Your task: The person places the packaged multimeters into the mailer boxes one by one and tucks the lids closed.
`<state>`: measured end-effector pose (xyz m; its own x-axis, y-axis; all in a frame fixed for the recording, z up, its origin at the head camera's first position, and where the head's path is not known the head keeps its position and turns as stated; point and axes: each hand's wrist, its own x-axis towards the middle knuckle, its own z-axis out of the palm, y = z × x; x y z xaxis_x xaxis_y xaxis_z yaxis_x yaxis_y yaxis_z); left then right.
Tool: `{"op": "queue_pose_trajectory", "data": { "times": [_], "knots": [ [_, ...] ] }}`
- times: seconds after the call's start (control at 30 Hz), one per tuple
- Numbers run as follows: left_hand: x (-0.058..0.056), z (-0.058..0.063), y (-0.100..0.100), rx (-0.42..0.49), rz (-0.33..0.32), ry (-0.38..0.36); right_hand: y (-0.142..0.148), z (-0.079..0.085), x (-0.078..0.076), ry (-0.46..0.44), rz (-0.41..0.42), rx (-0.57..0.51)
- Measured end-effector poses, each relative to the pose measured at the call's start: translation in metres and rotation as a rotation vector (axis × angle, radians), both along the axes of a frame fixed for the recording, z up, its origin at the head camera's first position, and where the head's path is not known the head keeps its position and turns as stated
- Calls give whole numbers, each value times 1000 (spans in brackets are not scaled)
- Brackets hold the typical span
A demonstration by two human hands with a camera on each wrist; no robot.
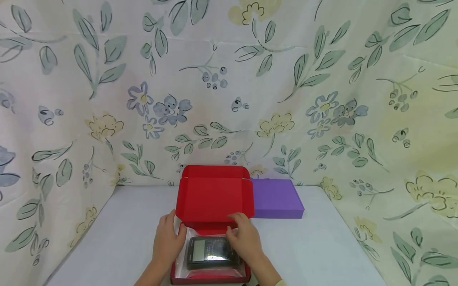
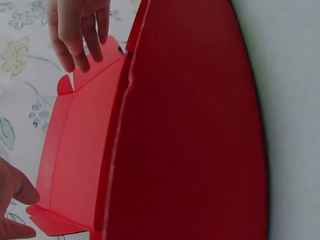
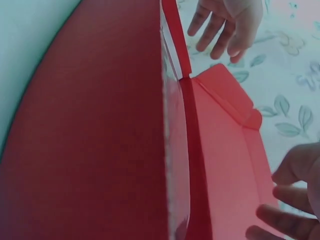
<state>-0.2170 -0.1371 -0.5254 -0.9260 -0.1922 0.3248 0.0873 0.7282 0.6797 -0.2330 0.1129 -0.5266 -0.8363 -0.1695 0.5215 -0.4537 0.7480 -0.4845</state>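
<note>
Your left hand (image 1: 167, 237) and right hand (image 1: 245, 239): released, fingers loose, lower centre. Box (image 1: 209, 280): already open, lid (image 1: 214, 198) raised. Meter (image 1: 199, 250): inside, not taken out.

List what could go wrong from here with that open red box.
The raised lid of the red box might drop forward onto the black device, since neither the left hand nor the right hand appears to grip it.

The right hand, over the device's right end, could bump it.

The lid's side flaps stick out and might catch or crease if the lid is closed carelessly.
</note>
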Motion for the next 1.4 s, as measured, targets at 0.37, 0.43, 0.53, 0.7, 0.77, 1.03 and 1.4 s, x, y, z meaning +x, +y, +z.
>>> {"op": "queue_pose_trajectory", "data": {
  "times": [0.37, 0.43, 0.53, 0.7, 0.77, 1.03, 1.4],
  "knots": [
    [-8, 7, -1, 91, -51, -6, 7, 3, -6, 44, -120, -67],
    [-10, 9, -1, 106, -69, -15, 9, 3, -8, 57, -128, -75],
    [-15, 10, -3, 130, -95, -29, 11, 5, -12, 70, -146, -95],
    [-25, 11, -5, 188, -126, -45, 14, 9, -16, 19, -184, -149],
    [-28, 11, -6, 214, -135, -55, 15, 10, -17, -15, -193, -165],
    [-34, 17, -6, 315, -145, -145, 20, 6, -19, -169, -145, -283],
    [-36, 19, 0, 458, -203, -176, 23, 0, -22, -257, 35, -464]
  ]
}}
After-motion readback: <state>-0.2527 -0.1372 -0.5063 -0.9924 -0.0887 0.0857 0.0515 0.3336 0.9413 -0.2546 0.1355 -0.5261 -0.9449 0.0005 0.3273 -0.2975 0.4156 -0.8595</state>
